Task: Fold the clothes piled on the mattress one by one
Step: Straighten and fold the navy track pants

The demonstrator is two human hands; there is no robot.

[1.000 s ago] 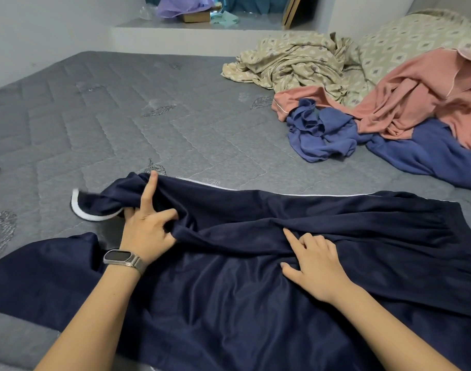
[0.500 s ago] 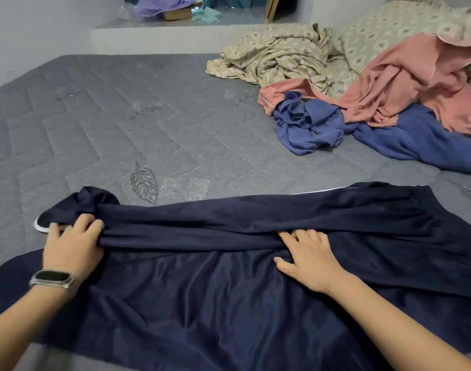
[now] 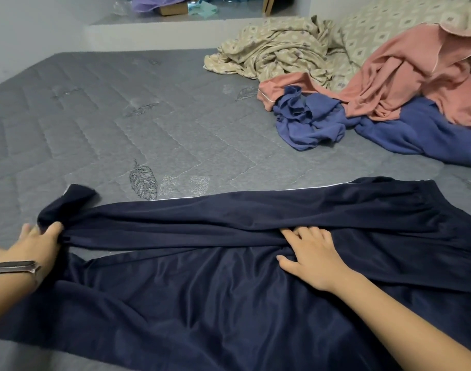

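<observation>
Navy garment (image 3: pixel 202 303) lies spread on the mattress (image 3: pixel 122 116) nearest me; I read no writing. My left hand (image 3: pixel 32 249) pinches its bunched end, my right hand (image 3: pixel 313 261) presses its middle, fingers fairly flat. Beyond, unfolded clothes (image 3: pixel 376 97) are heaped.

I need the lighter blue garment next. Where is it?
In the head view, the lighter blue garment lies crumpled far right on the mattress, against the pink garment.

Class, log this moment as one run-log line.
step: folding dark navy satin garment | left hand: grips leg end | right hand: presses middle fold | pile: pink garment, blue garment unfolded
</observation>
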